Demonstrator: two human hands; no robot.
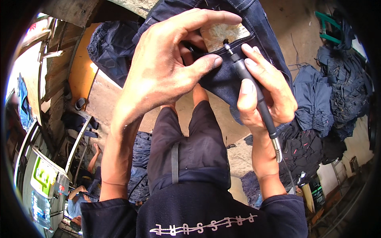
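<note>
Dark blue denim jeans (262, 29) with stitched seams are spread in front of me. A pale, rough patch (218, 33) shows amid the denim; whether it belongs to the garment or lies beneath, I cannot tell. My right hand (270, 87) grips a black pen-shaped rotary tool (260, 101) with a metal collar and a cable at its rear end. The tool's small dark tip is over the patch's lower edge; contact is unclear. Beside the patch, my left hand (166, 59) bends around the jeans, index finger and thumb apart, other fingers curled against the cloth and partly hidden.
Folded dark jeans (111, 49) lie at the far left. Heaps of dark garments (337, 87) fill the right side, near a green plastic stool (328, 27). Another person (81, 198) is at lower left, near a large clear water bottle (40, 210).
</note>
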